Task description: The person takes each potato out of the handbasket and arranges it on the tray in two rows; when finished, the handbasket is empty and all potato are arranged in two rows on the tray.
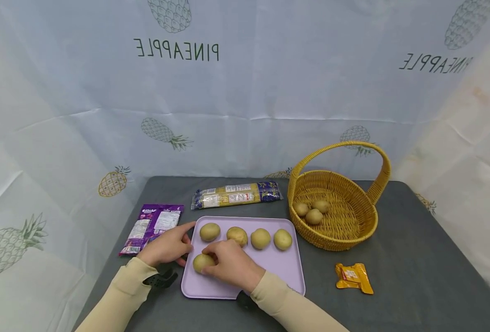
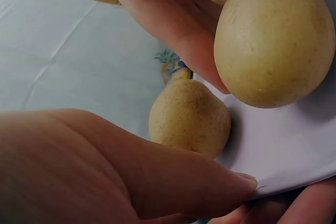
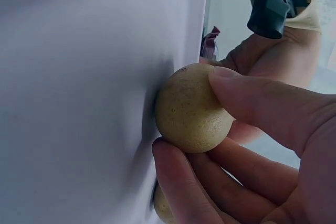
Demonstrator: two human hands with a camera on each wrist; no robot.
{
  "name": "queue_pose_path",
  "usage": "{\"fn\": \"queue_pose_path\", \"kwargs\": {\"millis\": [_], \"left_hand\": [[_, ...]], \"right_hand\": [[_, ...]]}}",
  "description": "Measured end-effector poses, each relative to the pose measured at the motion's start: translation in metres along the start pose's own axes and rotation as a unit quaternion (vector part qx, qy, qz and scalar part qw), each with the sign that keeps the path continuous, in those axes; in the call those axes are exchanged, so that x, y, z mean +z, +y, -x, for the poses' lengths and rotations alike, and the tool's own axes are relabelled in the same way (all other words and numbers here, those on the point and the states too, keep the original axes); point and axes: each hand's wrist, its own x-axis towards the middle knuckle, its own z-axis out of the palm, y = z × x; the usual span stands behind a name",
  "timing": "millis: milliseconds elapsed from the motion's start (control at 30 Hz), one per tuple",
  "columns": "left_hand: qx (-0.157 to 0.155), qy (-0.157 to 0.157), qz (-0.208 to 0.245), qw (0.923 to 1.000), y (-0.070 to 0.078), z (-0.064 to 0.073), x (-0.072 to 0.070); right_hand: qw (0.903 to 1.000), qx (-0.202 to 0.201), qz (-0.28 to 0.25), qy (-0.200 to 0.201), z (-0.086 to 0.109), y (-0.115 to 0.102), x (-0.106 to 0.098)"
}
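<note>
My right hand (image 1: pixel 235 265) pinches a potato (image 1: pixel 203 263) between thumb and fingers at the front left of the lilac tray (image 1: pixel 269 291). In the right wrist view this potato (image 3: pixel 191 111) sits against the tray's surface. My left hand (image 1: pixel 168 244) holds the tray's left edge; in the left wrist view its thumb (image 2: pixel 210 182) lies on the rim and the other fingers are beneath. Behind, along the tray's far side, lies a row of potatoes, from the left one (image 1: pixel 209 232) to the right one (image 1: pixel 283 239).
A yellow wicker basket (image 1: pixel 358 196) with a tall handle stands at the back right, three potatoes (image 1: pixel 314 216) inside. Behind the tray lies a pasta packet (image 1: pixel 238 194). A purple snack bag (image 1: pixel 166 220) is left, an orange wrapped packet (image 1: pixel 352 276) right, on the dark table (image 1: pixel 410 258).
</note>
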Motion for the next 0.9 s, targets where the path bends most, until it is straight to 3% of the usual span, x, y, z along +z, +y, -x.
{"fn": "queue_pose_path", "kwargs": {"millis": [567,733,900], "left_hand": [[-0.001,-0.003,-0.002,1.0,0.0,-0.002,-0.001],[-0.008,-0.007,0.004,0.9999,0.0,-0.002,-0.002],[-0.008,-0.013,0.012,0.9998,0.0,-0.003,-0.002]], "right_hand": [[0.9999,0.005,0.014,-0.004,0.002,-0.001,-0.005],[1.0,0.002,-0.003,-0.004,0.011,0.006,-0.033],[0.999,0.022,-0.038,0.007,0.035,0.028,-0.087]]}}
